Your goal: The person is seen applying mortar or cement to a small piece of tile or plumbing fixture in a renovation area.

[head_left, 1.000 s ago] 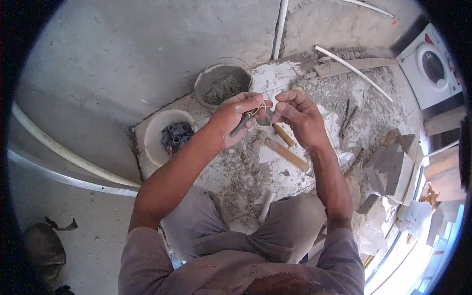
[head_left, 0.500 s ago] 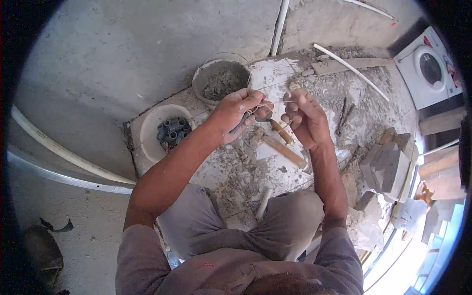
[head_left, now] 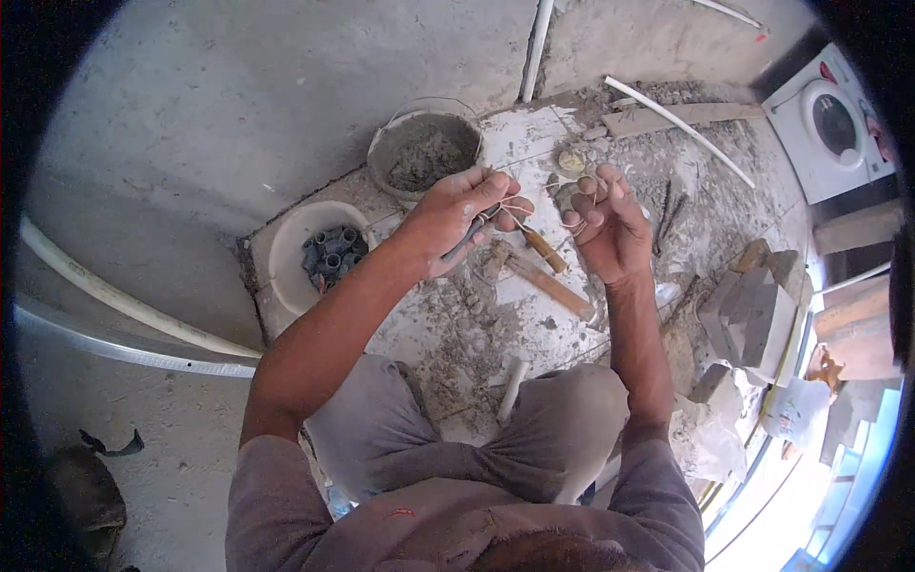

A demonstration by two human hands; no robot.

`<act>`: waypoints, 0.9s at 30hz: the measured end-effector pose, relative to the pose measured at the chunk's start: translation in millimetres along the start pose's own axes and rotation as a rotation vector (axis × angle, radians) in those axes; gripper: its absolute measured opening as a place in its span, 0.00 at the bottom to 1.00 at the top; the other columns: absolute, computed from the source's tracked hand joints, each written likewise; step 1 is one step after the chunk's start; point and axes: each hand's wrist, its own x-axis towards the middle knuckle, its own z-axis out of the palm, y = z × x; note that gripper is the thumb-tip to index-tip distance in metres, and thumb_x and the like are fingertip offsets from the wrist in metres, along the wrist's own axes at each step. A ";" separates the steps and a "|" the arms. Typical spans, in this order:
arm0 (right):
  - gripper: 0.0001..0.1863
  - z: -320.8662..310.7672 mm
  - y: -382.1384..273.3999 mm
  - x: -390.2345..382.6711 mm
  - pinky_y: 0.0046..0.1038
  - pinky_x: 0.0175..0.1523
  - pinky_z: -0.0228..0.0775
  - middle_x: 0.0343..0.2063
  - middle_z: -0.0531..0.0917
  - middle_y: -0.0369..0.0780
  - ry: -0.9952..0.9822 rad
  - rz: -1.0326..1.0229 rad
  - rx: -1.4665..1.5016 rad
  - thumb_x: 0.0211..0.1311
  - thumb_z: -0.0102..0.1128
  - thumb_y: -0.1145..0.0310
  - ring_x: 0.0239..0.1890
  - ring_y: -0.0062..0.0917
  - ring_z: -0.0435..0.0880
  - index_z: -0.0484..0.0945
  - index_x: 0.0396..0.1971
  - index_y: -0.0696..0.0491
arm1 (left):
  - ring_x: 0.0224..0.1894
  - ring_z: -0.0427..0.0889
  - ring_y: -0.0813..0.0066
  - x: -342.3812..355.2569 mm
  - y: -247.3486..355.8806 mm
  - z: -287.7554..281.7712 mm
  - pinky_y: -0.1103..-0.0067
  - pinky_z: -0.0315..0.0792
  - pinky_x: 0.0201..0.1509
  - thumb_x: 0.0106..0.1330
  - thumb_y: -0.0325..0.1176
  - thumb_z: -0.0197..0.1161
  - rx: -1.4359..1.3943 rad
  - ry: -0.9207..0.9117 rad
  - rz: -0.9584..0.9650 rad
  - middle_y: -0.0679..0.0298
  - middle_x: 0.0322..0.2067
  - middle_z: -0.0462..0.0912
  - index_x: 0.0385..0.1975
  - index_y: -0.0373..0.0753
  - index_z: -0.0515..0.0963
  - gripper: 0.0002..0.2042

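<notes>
Head view: both bare hands up over the dusty floor (head_left: 519,143), working a thin pale string. Left hand (head_left: 456,212) has its grip clamped on a short dark rod (head_left: 457,248), string looped round the rod's upper part and the fingers. Right hand (head_left: 615,229) is raised just across from it, fingers curled, string (head_left: 570,225) lying over them; the grip looks partly apart at the tips, can't tell if the string is pinched firmly. So the string is at both hands, the stretch between them too fine to trace fully.

Doing it well, as a judgement: hold the rod steady in the left, thumb pressing the loops so they don't slip off; let the right set the tension, light and even, since string this thin likely snags or knots if slack. Turns laid side by side should beat crossed ones. Free the strands round the right fingers before pulling hard.

Around: brown wooden tool handle (head_left: 545,252) below the hands, dirty hammer-like tool (head_left: 551,289) just beside it on the floor. Bucket (head_left: 379,157) of grey mortar beyond the left hand; pale tub (head_left: 286,255) with dark pipe fittings (head_left: 334,259) left of it. White pipe (head_left: 681,133) farther right.
</notes>
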 end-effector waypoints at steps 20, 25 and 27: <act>0.07 -7.3 -83.2 -35.5 0.40 0.39 0.77 0.28 0.77 0.41 0.011 -0.301 -0.526 0.51 0.58 0.74 0.34 0.30 0.78 0.72 0.30 0.56 | 0.20 0.64 0.87 22.6 -5.5 -31.8 0.89 0.58 0.20 0.62 0.40 0.55 0.050 0.232 0.192 0.70 0.21 0.70 0.32 0.36 0.71 0.12; 0.04 11.8 -129.6 -45.9 0.16 0.24 0.67 0.22 0.78 0.35 0.451 -0.129 -1.291 0.51 0.58 0.77 0.27 0.17 0.76 0.75 0.28 0.55 | 0.20 0.63 0.86 20.7 1.8 -36.3 0.89 0.56 0.23 0.58 0.40 0.59 0.216 0.359 0.304 0.70 0.20 0.71 0.31 0.35 0.73 0.13; 0.04 23.8 -147.9 -48.2 0.15 0.22 0.61 0.20 0.78 0.32 0.484 -0.090 -1.410 0.51 0.59 0.75 0.25 0.14 0.75 0.76 0.29 0.54 | 0.20 0.63 0.86 21.8 4.4 -40.0 0.88 0.56 0.23 0.58 0.40 0.60 0.254 0.350 0.322 0.70 0.21 0.71 0.31 0.35 0.73 0.13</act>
